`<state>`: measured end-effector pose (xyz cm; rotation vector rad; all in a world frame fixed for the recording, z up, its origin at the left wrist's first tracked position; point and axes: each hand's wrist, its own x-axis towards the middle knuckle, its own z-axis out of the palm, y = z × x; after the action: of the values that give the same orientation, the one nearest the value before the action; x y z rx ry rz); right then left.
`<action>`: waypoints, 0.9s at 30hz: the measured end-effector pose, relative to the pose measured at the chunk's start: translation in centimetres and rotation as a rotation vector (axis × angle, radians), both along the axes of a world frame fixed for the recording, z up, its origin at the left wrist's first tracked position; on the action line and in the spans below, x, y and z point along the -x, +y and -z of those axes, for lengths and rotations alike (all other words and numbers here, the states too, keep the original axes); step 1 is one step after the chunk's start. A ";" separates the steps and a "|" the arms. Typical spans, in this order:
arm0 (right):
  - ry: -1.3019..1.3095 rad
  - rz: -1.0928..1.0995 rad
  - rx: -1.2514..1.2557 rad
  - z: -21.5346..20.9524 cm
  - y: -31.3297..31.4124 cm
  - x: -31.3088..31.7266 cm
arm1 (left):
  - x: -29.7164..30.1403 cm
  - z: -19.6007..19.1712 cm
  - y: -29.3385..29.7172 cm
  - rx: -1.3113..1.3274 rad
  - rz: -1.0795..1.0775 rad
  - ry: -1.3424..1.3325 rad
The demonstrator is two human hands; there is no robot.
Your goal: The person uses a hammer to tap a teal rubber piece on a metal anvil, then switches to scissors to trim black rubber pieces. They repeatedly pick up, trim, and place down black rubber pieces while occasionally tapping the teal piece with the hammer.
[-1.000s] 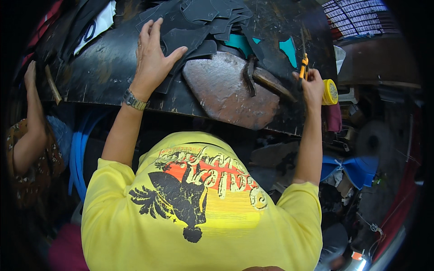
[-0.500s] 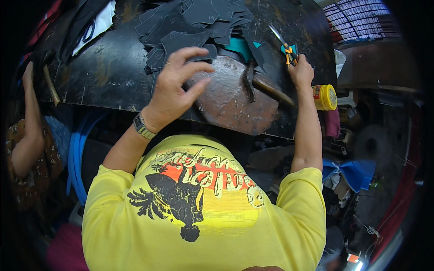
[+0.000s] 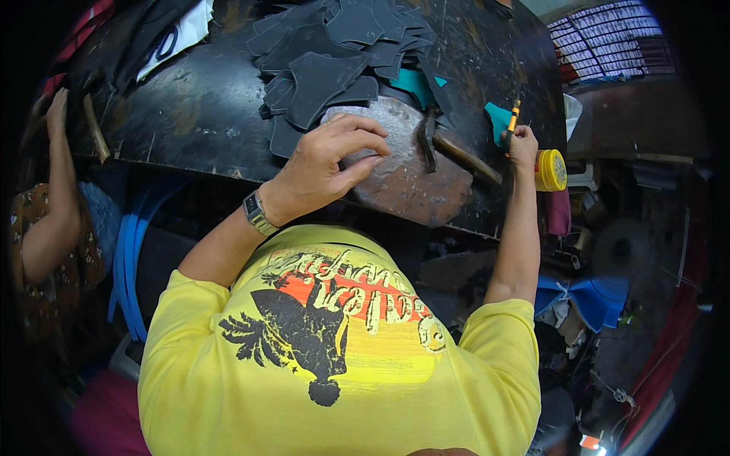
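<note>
My left hand [image 3: 331,158] hovers over the near left part of a worn stone-like slab [image 3: 411,186], fingers loosely bent and apart with nothing in them. A hammer with a dark head [image 3: 427,142] and wooden handle [image 3: 468,156] lies on the slab. At the right, my right hand [image 3: 522,147] is closed round a pair of scissors [image 3: 515,115]. Their orange-and-black handle shows edge-on; the blades cannot be made out. Just beside them lies a teal cut piece [image 3: 498,121]. Dark cut pieces [image 3: 323,83] are heaped beyond my left hand, with another teal piece [image 3: 414,85] among them.
A yellow tub [image 3: 550,170] lies on its side by my right wrist. At the left, another person's arm [image 3: 57,190] reaches the dark table [image 3: 201,125] near a wooden stick [image 3: 96,129]. White and black cloth [image 3: 179,38] lies at the far left.
My left hand has come lower and nearer over the slab. My right hand has drawn back slightly and turned the scissors, whose blades were visible before. The teal piece beside them shows more fully.
</note>
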<state>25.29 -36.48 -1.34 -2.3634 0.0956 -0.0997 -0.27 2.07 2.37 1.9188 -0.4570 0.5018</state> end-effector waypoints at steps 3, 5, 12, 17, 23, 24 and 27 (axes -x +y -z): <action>0.055 -0.048 -0.543 -2.9 0.7 2.6 | -0.3 -0.4 -0.1 -0.028 0.009 0.001; 0.205 -0.136 -0.870 -5.8 1.8 5.5 | -0.4 -0.8 -0.5 -0.028 -0.039 -0.005; 0.569 -0.271 -1.196 -8.9 10.1 18.9 | -1.8 -1.6 -1.7 -0.154 -0.136 -0.206; 0.615 -0.325 -1.082 -8.1 11.8 22.0 | -1.5 -0.4 -0.4 -0.065 0.135 0.146; 0.586 -0.411 -1.055 -6.9 9.0 23.7 | -1.1 0.8 0.8 0.504 0.018 0.508; 0.667 -0.422 -0.988 -6.6 8.7 24.5 | -1.1 0.8 1.0 0.566 0.037 0.566; 0.915 -0.464 -0.789 -5.7 8.3 26.1 | -1.1 0.8 1.3 0.615 0.088 0.609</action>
<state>-0.79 -28.21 4.31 -1.4265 0.0117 1.0476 0.87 3.34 1.61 1.3501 0.0216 -0.0254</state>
